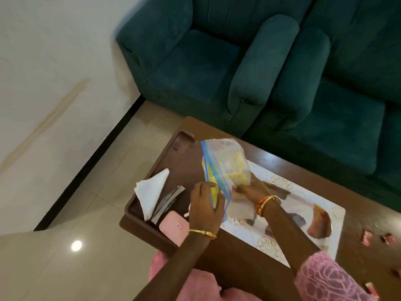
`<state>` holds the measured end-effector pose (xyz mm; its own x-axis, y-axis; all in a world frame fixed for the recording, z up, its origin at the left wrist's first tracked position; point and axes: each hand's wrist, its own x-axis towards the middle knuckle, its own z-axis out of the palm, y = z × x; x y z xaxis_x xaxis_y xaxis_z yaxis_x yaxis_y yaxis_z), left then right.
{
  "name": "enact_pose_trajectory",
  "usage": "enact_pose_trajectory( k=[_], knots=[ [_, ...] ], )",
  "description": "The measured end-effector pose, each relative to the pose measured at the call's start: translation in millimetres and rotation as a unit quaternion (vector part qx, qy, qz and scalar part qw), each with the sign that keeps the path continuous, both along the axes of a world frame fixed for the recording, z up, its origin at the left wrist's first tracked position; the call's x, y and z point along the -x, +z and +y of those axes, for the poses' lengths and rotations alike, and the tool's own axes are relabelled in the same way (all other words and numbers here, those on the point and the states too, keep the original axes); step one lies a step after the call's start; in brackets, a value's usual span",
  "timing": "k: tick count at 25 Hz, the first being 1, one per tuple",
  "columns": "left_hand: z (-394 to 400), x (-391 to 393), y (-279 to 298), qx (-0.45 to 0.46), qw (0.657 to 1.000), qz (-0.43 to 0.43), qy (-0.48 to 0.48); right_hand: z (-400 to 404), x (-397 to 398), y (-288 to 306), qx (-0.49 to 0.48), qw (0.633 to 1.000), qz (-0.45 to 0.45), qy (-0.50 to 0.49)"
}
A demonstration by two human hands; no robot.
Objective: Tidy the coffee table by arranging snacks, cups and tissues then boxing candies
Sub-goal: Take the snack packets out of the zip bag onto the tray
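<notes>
Step in hand, as judged: arranging the snacks. The zip bag (225,168) of yellow snack pieces is held upright above the counter (238,257), between the brown tray (138,222) and the patterned mat (303,205); the left hand (206,205) grasps the bag at its blue zip edge, fingers curled round it; the right hand (249,192) holds the bag's lower side, though blur leaves its finger positions unclear.

The tray carries a folded white tissue (152,190), a silver packet (169,200) and a pink box (173,228); the tissues thus appear placed already.

Wrapped candies (367,238) lie scattered on the counter at the far right, well apart from the pink box — boxing is not yet done.

Next move, as judged: press the zip fully closed, then set the bag down in the tray's bare part — support the base, since the contents shift easily.
</notes>
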<state>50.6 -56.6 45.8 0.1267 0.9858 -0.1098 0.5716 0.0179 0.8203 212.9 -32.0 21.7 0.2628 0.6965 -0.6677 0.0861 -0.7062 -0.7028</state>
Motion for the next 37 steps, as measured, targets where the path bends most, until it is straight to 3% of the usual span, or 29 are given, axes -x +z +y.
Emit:
enact_pose_trajectory(
  k=[2, 5, 9, 12, 16, 21, 30, 33, 37],
  knots=[
    [-13, -12, -3, 0.148, 0.989, -0.021, 0.009, -48, -19, 6, -0.014, 1.0, 0.008, -0.017],
    [-39, -43, -22, 0.371, 0.925, -0.067, 0.047, -121, -40, 1, -0.002, 0.998, 0.012, -0.059],
    [-89, -74, -40, 0.458, 0.879, -0.092, 0.097, -197, -57, -19, 0.015, 0.993, -0.004, -0.116],
    [-116, -89, -49, 0.436, 0.895, -0.047, 0.08, -235, -69, -37, 0.045, 0.991, -0.046, -0.121],
    [-143, -105, -46, 0.451, 0.884, -0.09, 0.084, -261, -79, -44, 0.064, 0.988, -0.02, -0.142],
    [-162, -114, -42, 0.429, 0.897, -0.066, 0.082, -272, -83, -44, 0.068, 0.989, -0.013, -0.132],
    [-179, -123, -10, 0.371, 0.921, -0.096, 0.068, -266, -73, 3, -0.038, 0.992, -0.121, -0.017],
    [-182, -122, 8, 0.295, 0.954, -0.043, 0.018, -262, -73, 19, -0.088, 0.977, -0.193, 0.011],
    [-173, -101, 32, 0.108, 0.984, 0.14, -0.01, -263, -86, 38, -0.1, 0.955, -0.275, -0.038]
  ],
)
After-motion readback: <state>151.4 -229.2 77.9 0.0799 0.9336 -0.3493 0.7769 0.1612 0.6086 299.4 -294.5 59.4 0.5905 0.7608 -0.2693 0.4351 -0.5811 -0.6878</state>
